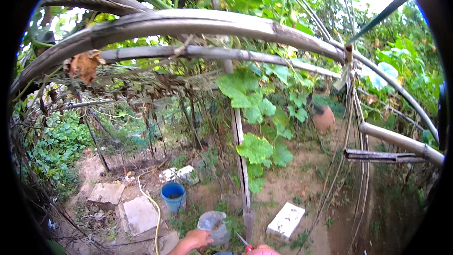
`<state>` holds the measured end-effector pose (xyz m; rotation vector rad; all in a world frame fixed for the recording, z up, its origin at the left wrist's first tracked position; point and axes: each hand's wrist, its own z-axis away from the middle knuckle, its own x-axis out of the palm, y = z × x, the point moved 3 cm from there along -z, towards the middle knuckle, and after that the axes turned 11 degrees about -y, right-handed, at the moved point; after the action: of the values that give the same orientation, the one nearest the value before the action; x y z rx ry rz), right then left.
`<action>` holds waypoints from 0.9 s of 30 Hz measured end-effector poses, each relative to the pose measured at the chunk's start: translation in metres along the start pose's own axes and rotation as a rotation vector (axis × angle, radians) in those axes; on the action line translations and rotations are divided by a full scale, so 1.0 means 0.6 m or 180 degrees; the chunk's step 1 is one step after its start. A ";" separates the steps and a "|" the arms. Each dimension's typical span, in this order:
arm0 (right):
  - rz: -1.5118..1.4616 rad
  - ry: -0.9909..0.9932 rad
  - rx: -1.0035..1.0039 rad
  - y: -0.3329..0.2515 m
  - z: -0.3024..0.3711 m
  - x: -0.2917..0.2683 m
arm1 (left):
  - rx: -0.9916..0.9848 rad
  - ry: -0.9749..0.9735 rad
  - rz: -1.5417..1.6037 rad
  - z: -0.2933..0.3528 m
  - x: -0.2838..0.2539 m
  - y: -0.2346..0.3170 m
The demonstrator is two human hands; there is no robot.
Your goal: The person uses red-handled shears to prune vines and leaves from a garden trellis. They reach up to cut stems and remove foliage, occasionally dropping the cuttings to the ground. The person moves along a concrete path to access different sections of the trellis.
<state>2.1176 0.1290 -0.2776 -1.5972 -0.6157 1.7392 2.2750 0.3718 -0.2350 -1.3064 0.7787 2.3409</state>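
At the lower edge my left hand (pixel 194 240) reaches in, its fingers loosely bent with nothing visible in them. It overlaps a translucent whitish bucket (pixel 212 222) on the ground; I cannot make out contact. To its right, my right hand (pixel 264 250) is mostly cut off by the frame edge. It is closed on red-handled scissors (pixel 248 247), whose thin metal blade points up and left toward the foot of an upright bamboo post (pixel 239 160). Broad green leaves (pixel 255 148) of a climbing vine hang along this post.
Curved bamboo poles (pixel 207 22) cross overhead. A blue bucket (pixel 173 197), a yellowish hose (pixel 152 201) and flat stone slabs (pixel 140 215) lie left. A white block (pixel 286 220) rests right of the post. Thin tied sticks (pixel 361 160) and a bamboo stub (pixel 401 142) stand at right.
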 end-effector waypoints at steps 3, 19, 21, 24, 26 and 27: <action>-0.0055 -0.0023 -0.0036 -0.005 0.003 -0.007 | -0.0115 -0.0146 0.0022 0.009 -0.008 0.011; 0.0452 -0.0098 0.0427 0.068 0.055 0.011 | 0.0005 -0.0083 0.0115 0.025 0.004 0.057; 0.0463 -0.0124 0.0463 0.068 0.064 0.012 | -0.0027 -0.0064 0.0150 0.040 0.003 0.059; 0.0313 -0.0036 0.0578 0.079 0.077 0.005 | 0.0056 -0.0095 0.0139 0.028 0.001 0.065; 0.0256 -0.0043 0.0659 0.091 0.085 0.006 | 0.0057 -0.0126 0.0151 0.024 -0.004 0.073; 0.0225 -0.0034 0.0697 0.096 0.089 0.006 | 0.0051 -0.0177 0.0132 0.022 -0.006 0.077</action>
<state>2.0550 0.0997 -0.3156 -1.4731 -0.3631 1.8003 2.2433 0.3432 -0.2129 -1.2245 0.8130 2.3873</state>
